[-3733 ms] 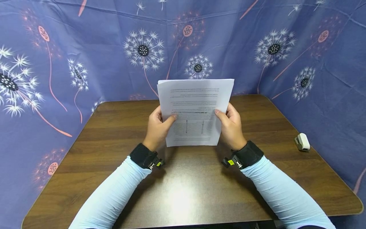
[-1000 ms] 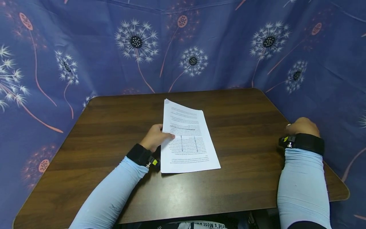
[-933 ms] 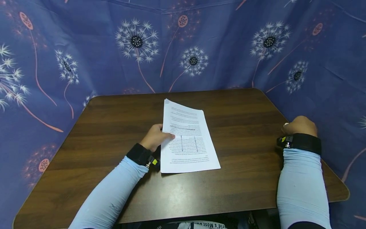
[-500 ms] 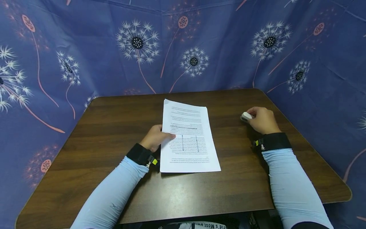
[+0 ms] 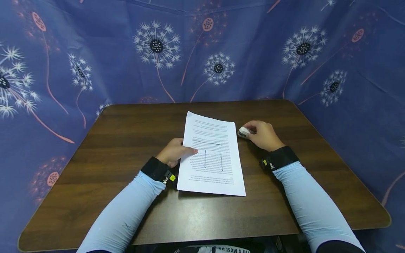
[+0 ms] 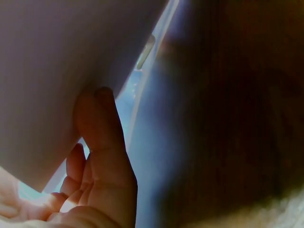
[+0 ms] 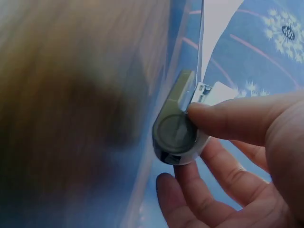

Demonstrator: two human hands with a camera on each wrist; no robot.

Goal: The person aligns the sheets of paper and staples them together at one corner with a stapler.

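Observation:
My left hand (image 5: 175, 151) pinches the left edge of a stack of printed paper sheets (image 5: 212, 168), thumb on the front, and holds it tilted above the table. In the left wrist view the stack (image 6: 52, 90) hides part of the fingers behind it. Just right of the stack's upper right edge, my right hand (image 5: 263, 135) holds a small stapler (image 5: 244, 131), white on top with a grey-green base. The right wrist view shows the thumb and fingers gripping the stapler (image 7: 176, 130), its mouth end close to the paper edge (image 7: 221, 28); whether they touch I cannot tell.
A brown wooden table (image 5: 126, 203) with rounded corners lies beneath both hands. Behind it hangs a blue cloth (image 5: 246, 42) with dandelion prints. Dark wrist straps (image 5: 281, 158) with small cameras sit on both wrists.
Both hands held the stack upright earlier. The right hand let go, reached to the table's right edge, took the stapler and brought it left beside the paper. The left hand lowered the stack.

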